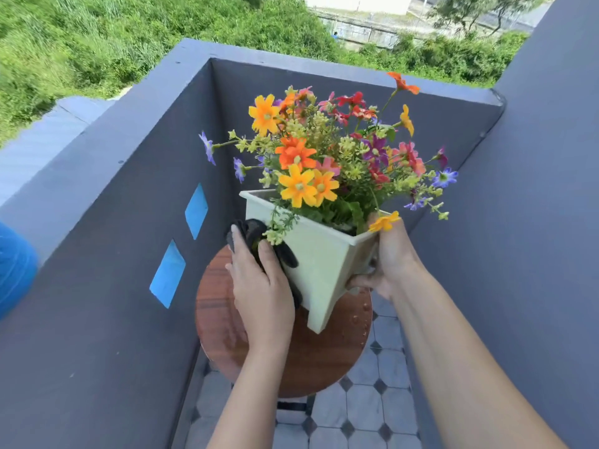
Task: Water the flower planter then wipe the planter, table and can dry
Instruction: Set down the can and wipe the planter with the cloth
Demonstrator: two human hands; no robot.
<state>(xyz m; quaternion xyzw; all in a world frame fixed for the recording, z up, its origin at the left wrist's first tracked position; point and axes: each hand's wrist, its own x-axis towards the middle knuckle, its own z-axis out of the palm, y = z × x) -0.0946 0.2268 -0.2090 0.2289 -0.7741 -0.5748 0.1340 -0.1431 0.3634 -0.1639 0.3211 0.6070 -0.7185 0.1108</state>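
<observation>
A pale green square planter (pixel 319 264) full of orange, yellow, red and purple flowers (pixel 327 157) is tilted above a small round wooden table (pixel 327 358). My right hand (pixel 385 259) grips its right side and rim. My left hand (pixel 259 286) presses a dark cloth (pixel 256 234) flat against the planter's left wall. Water drops dot the right part of the tabletop. No watering can is in view.
Dark grey balcony walls (pixel 129 222) close in on the left, back and right, with two blue tape patches (pixel 196 210) on the left wall. A blue object (pixel 14 270) shows at the left edge. Grey tiled floor (pixel 366 413) lies below the table.
</observation>
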